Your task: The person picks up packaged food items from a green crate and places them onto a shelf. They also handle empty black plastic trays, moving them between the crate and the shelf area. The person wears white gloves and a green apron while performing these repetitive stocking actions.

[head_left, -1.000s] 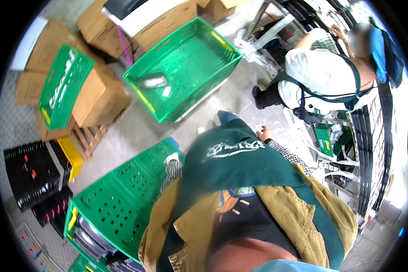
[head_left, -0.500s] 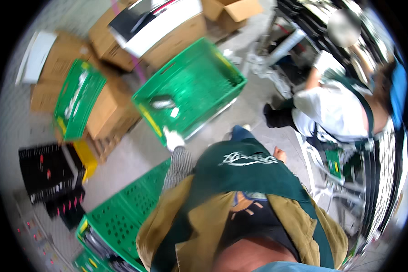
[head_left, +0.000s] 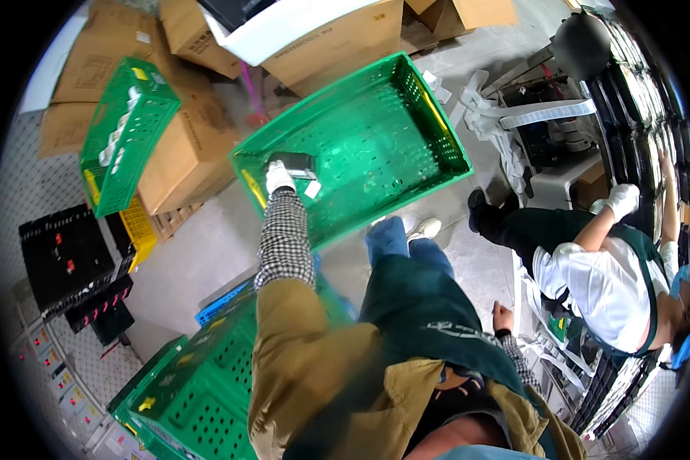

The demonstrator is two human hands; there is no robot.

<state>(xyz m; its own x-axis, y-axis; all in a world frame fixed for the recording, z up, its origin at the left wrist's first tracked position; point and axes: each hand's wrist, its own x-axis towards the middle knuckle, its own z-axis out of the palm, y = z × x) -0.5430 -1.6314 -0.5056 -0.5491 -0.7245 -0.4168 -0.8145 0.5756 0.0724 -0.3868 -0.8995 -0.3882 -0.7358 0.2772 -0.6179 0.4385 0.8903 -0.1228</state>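
In the green crate [head_left: 383, 207] ahead of me lies a small black box-shaped object [head_left: 302, 163], its exact kind unclear. A white slip [head_left: 312, 188] is just beside it. My left hand [head_left: 279, 176], in a white glove, reaches over the crate's left end and is closed on the object's left end; its fingertips are partly hidden. Bare and low at my right side, my right hand [head_left: 502, 318] has its fingers curled, with nothing visible in them.
Green crates [head_left: 199, 376] stand at my lower left. Cardboard boxes [head_left: 192, 153] and a tilted green crate [head_left: 130, 146] are at the far left, near black bins [head_left: 69, 257]. A co-worker [head_left: 598, 268] works at racks on the right. White strapping [head_left: 506, 146] trails on the floor.
My left hand has moved from the crate's near left rim to the black object inside. My view has shifted, and the co-worker's arms have changed position.
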